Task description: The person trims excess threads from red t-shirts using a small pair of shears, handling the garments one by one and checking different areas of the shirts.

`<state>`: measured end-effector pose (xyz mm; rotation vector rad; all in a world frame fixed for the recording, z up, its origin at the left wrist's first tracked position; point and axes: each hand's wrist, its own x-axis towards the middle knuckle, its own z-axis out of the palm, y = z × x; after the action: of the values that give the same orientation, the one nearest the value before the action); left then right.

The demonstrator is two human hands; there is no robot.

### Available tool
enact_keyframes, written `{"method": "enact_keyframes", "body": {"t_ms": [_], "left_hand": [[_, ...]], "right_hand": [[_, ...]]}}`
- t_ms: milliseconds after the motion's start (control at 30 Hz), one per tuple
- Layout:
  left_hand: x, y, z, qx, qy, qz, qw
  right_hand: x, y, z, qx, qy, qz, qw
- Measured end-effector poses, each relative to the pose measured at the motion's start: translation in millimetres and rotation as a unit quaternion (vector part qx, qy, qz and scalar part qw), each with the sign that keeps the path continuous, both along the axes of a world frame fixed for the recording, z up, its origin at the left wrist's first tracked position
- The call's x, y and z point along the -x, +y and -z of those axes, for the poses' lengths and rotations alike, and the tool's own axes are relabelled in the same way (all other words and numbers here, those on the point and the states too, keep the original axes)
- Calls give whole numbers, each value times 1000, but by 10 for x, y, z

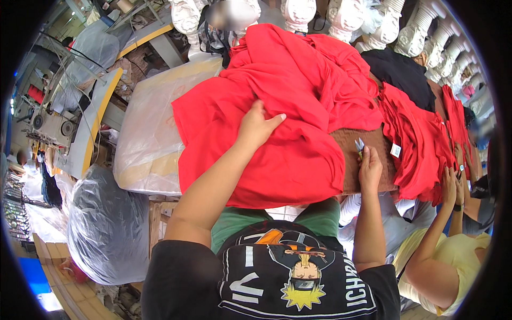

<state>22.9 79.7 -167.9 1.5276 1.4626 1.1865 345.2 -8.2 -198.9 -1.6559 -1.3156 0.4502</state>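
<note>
A big heap of red cloth [298, 80] is spread in front of me, its near part hanging over the table edge. My left hand [258, 126] rests on the middle of it, thumb stretched away from the other fingers, with some fingertips hidden. To the right, beyond the cloth's edge, my right hand [370, 168] is closed round a pair of thread snips [359, 146]. Their pointed metal blades stick up above my fingers, apart from the cloth.
Brown fabric [352, 140] covers the table beside the cloth. A plastic-wrapped package [146, 122] lies left. More red garments [418, 144] and black cloth [400, 74] lie right, where a co-worker's hands [452, 184] touch red fabric. White balusters [346, 18] line the far side.
</note>
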Motion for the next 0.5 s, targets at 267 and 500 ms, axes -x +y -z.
{"method": "enact_keyframes", "body": {"t_ms": [267,500], "left_hand": [[-1469,191,-1152,-231,-9,148,961],[-1531,218,-886,-89,193,290,933]], "right_hand": [[-22,-21,42,0,22,22,1000],[-7,-12,36,-54,-62,22,996]]}}
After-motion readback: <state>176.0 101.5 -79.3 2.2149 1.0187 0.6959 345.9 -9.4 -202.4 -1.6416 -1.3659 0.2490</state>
